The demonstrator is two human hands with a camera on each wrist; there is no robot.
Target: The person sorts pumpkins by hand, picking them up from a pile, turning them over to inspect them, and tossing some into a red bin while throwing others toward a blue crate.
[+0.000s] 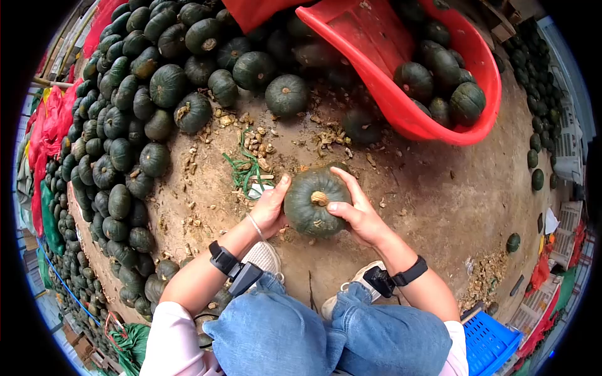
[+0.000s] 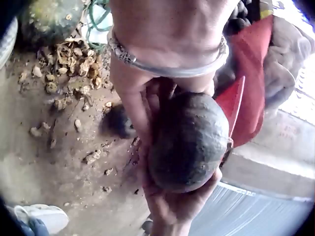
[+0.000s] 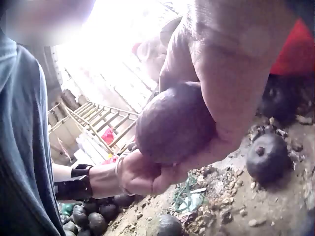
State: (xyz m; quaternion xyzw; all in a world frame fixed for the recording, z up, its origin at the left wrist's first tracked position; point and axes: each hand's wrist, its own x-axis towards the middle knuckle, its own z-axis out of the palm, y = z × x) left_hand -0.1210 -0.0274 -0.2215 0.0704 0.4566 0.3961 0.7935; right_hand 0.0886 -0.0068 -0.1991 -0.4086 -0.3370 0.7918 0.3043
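Note:
Between both hands a dark green pumpkin (image 1: 311, 210) is held up in front of the knees, its dry tan stem facing the head camera. My left hand (image 1: 271, 210) grips its left side, thumb pointing up along it and the other fingers mostly hidden underneath. From the right, my right hand (image 1: 364, 216) holds it with the thumb lying near the stem and a finger around the far edge. The left wrist view shows the pumpkin (image 2: 189, 142) side-on between the two hands. In the right wrist view, the pumpkin (image 3: 174, 125) is cradled from below.
A large heap of pumpkins (image 1: 119, 119) covers the left and back. A red plastic scoop-shaped tub (image 1: 433, 128) with several pumpkins lies at the back right. Green strapping (image 1: 248, 169) and dried scraps litter the concrete floor. A blue crate (image 1: 489, 341) stands at lower right.

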